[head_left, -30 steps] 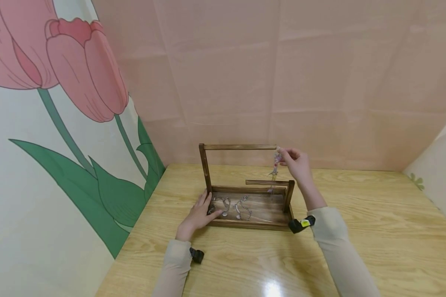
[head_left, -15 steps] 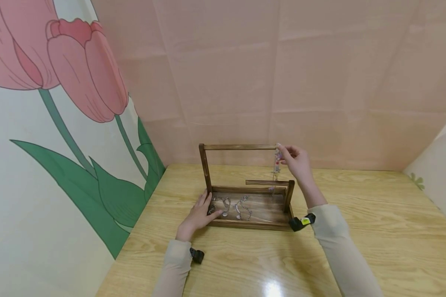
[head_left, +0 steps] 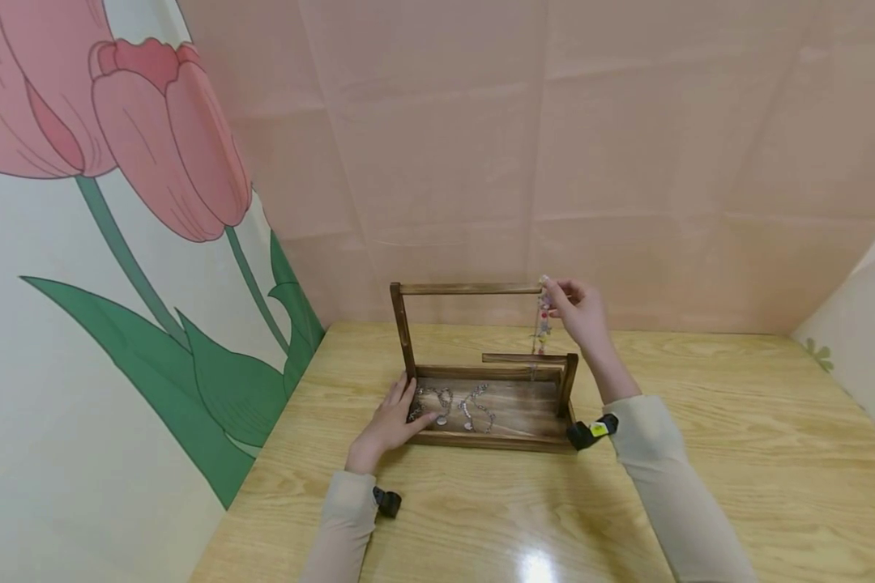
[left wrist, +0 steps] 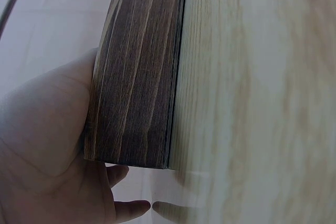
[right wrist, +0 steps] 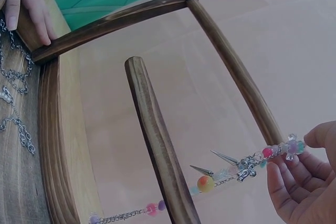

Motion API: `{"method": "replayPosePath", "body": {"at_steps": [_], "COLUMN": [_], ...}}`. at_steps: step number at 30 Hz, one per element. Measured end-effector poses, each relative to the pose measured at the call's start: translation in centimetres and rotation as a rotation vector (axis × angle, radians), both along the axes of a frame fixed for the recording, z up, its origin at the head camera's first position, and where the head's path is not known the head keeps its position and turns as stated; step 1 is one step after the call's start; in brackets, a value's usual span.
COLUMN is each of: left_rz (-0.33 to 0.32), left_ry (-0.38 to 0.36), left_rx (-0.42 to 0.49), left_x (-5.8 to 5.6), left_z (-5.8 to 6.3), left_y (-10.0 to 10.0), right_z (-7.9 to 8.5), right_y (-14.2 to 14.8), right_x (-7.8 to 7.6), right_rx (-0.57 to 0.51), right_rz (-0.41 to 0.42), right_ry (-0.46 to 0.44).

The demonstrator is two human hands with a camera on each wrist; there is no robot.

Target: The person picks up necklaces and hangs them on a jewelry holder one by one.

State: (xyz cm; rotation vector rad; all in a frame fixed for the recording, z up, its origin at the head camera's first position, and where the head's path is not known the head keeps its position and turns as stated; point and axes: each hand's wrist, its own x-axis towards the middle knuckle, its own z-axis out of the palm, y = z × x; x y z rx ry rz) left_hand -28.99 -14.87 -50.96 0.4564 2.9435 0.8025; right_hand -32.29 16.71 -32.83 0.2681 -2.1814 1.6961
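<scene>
My right hand pinches the top of a colourful beaded necklace at the free right end of the upper bar of a dark wooden jewelry stand. Beads, silver chain and spike charms dangle from the fingers, passing by the lower bar. Whether the necklace loops over the upper bar's tip cannot be told. My left hand rests on the stand's left front corner, fingers along the left side, thumb over the front rim. In the left wrist view, the palm lies against the wooden wall.
Silver chains lie in the stand's tray, near its left and middle. The stand sits on a wood-grain table. Behind it hangs a pink cloth, and a tulip-print cloth covers the left side.
My right hand has risen slightly and shifted a little left, lifting the necklace's top to just above the upper bar's end. My left hand and the stand have stayed still.
</scene>
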Motion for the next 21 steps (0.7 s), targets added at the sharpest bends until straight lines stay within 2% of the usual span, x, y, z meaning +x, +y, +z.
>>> {"method": "replayPosePath", "body": {"at_steps": [9, 21], "left_rz": [0.003, -0.005], "left_ry": [-0.014, -0.009], "left_rx": [0.016, 0.011], "left_x": [0.0, -0.1], "left_z": [-0.1, 0.0], "left_y": [0.0, -0.1], "right_z": [-1.0, -0.4], "right_y": [0.4, 0.0], "right_x": [-1.3, -1.6], "right_rx": [0.051, 0.032], "right_rz": [-0.032, -0.030], "right_ry": [0.006, 0.009]}}
